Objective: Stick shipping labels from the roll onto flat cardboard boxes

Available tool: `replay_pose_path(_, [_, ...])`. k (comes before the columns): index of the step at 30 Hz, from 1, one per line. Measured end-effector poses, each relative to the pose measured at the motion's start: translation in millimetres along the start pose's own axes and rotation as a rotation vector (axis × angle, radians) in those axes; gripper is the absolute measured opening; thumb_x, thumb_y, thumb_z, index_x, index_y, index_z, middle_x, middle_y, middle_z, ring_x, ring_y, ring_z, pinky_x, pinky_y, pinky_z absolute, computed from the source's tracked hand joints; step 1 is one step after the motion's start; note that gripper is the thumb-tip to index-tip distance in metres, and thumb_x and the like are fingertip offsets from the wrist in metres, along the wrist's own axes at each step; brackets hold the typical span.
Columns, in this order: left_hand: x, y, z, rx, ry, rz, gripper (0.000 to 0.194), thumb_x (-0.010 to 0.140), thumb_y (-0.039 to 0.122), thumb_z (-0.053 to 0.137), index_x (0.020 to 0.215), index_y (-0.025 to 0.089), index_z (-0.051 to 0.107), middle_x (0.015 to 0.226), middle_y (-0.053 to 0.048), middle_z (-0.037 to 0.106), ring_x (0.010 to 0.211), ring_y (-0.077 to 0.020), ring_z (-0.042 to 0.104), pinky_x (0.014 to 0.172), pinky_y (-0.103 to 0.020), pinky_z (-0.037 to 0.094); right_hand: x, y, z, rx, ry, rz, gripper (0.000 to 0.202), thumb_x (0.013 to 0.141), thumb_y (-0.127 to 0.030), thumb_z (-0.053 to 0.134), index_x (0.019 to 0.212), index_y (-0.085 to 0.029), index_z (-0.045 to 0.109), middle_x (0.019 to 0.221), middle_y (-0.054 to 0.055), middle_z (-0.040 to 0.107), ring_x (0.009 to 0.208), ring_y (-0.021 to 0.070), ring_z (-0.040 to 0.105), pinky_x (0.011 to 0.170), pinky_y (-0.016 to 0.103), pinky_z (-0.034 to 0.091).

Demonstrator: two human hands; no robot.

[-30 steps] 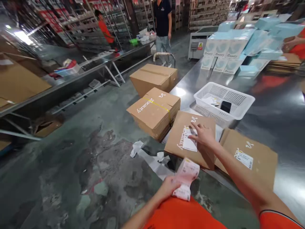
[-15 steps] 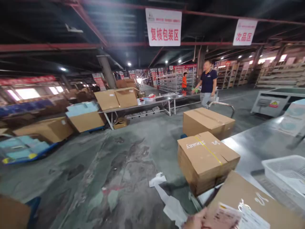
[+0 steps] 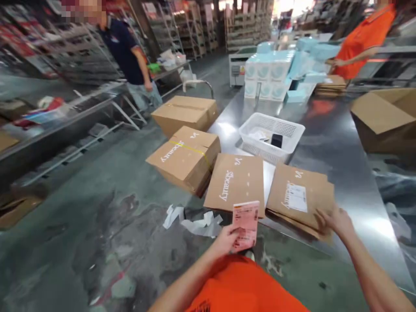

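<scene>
My left hand (image 3: 229, 238) is closed around a pink stack of printed labels (image 3: 246, 223), held upright in front of my body. At the right, my right hand (image 3: 336, 221) grips the near right edge of a flattened cardboard box (image 3: 310, 184); the thumb and fingertips are blurred. A white label (image 3: 297, 198) lies on that box, over part of its white lettering. Beside it, to the left, is another flattened cardboard box (image 3: 240, 177) with the same lettering. The labels overlap its near edge in view.
A white plastic basket (image 3: 276, 149) holding a black object stands on the metal table (image 3: 351, 173). Light-blue and white boxes (image 3: 269, 73) are piled farther back. Strapped cartons (image 3: 191, 154) stand left. One co-worker (image 3: 364, 43) is across the table, another (image 3: 125, 52) at left. Paper scraps (image 3: 195, 221) litter the floor.
My view has swung right and down toward the table. Both forearms now show, with the labels in my left hand and my right hand on the labelled box.
</scene>
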State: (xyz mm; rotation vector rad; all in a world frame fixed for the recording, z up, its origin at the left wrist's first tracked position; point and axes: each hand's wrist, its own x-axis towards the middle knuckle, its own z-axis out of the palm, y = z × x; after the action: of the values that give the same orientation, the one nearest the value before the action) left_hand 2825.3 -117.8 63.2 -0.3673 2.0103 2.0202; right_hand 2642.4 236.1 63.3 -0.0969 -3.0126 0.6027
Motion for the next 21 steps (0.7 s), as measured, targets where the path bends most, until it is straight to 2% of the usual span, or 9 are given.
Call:
replay_pose_path(1, [-1.2,0.3,2.0,-0.160,-0.021,-0.067,0.049,0.080,0.051,0.062,0.103,0.009,0.072,0.100,-0.014,0.073,0.085,-0.0236,0.068,0.079,-0.034,0.053,1.1,-16.2,-1.9,0.021,-0.050,-0.067,0.078,0.078,-0.069,0.049,0.127,-0.009,0.055,0.115,0.030,0.060,0.111,0.0452,0.056,0.086,0.055,0.046])
replay_pose_path(3, [-3.8,2.6,6.4,-0.229,-0.034,-0.112,0.049,0.073,0.053,0.067,0.099,0.011,0.073,0.098,-0.012,0.073,0.087,-0.0247,0.066,0.084,-0.037,0.051,-0.6,-68.1,-5.9,0.219,-0.125,-0.275,0.090,0.076,-0.068,0.053,0.141,-0.008,0.040,0.139,0.027,0.045,0.125,0.0409,0.047,0.097,0.052,0.042])
replay_pose_path(5, [-6.3,6.0,8.7,-0.175,-0.051,-0.112,0.045,0.074,0.050,0.066,0.096,0.011,0.073,0.094,-0.010,0.073,0.087,-0.0243,0.065,0.087,-0.038,0.049,-12.1,-128.9,-9.3,0.500,-0.440,-0.541,0.084,0.079,-0.062,0.055,0.148,-0.020,0.030,0.145,0.016,0.043,0.121,0.0297,0.053,0.094,0.042,0.047])
replay_pose_path(7, [-9.2,11.6,6.1,-0.119,-0.062,-0.098,0.041,0.075,0.046,0.065,0.097,0.012,0.072,0.096,-0.009,0.072,0.091,-0.0245,0.063,0.089,-0.038,0.047,-30.9,-178.8,-9.4,0.564,-0.659,-0.727,0.062,0.080,-0.058,0.059,0.130,-0.023,0.053,0.124,0.010,0.061,0.103,0.0238,0.061,0.084,0.035,0.050])
replay_pose_path(9, [-13.3,21.0,-1.0,-0.115,-0.023,-0.023,0.048,0.070,0.040,0.071,0.110,0.014,0.068,0.110,-0.010,0.070,0.103,-0.0254,0.061,0.093,-0.036,0.045,-49.7,-208.5,-3.6,0.513,-0.742,-0.794,0.041,0.085,-0.057,0.054,0.093,-0.019,0.068,0.088,0.006,0.068,0.078,0.0193,0.062,0.070,0.030,0.049])
replay_pose_path(12, [-16.3,39.0,-13.1,-0.171,0.194,0.133,0.063,0.062,0.030,0.079,0.121,0.018,0.060,0.122,-0.010,0.064,0.111,-0.0238,0.057,0.093,-0.030,0.044,-67.8,-222.6,11.8,0.463,-0.746,-0.809,0.050,0.090,-0.058,0.043,0.067,-0.018,0.063,0.062,0.003,0.060,0.060,0.0149,0.053,0.057,0.026,0.041])
replay_pose_path(15, [-5.4,48.9,-20.5,-0.182,0.394,0.119,0.029,0.066,0.038,0.075,0.081,0.015,0.065,0.078,-0.003,0.066,0.075,-0.0157,0.059,0.069,-0.025,0.046,-70.4,-224.7,25.1,0.482,-0.735,-0.811,0.046,0.091,-0.056,0.044,0.077,-0.018,0.066,0.069,0.003,0.063,0.064,0.0144,0.054,0.058,0.025,0.040])
replay_pose_path(18, [13.9,40.8,-24.3,-0.206,0.474,0.048,0.040,0.063,0.048,0.074,0.055,0.016,0.051,0.052,0.005,0.048,0.053,-0.0092,0.044,0.053,-0.022,0.037,-55.3,-233.0,39.0,0.474,-0.718,-0.815,0.041,0.090,-0.054,0.047,0.081,-0.018,0.066,0.075,0.004,0.066,0.069,0.0157,0.057,0.061,0.026,0.041])
replay_pose_path(21, [23.0,15.5,-28.3,-0.270,0.482,-0.023,0.041,0.058,0.050,0.077,0.062,0.015,0.057,0.056,0.003,0.055,0.055,-0.0099,0.048,0.052,-0.021,0.038,-22.2,-251.3,59.2,0.387,-0.597,-0.838,0.040,0.091,-0.051,0.044,0.079,-0.019,0.065,0.076,0.005,0.066,0.071,0.0176,0.057,0.065,0.028,0.042])
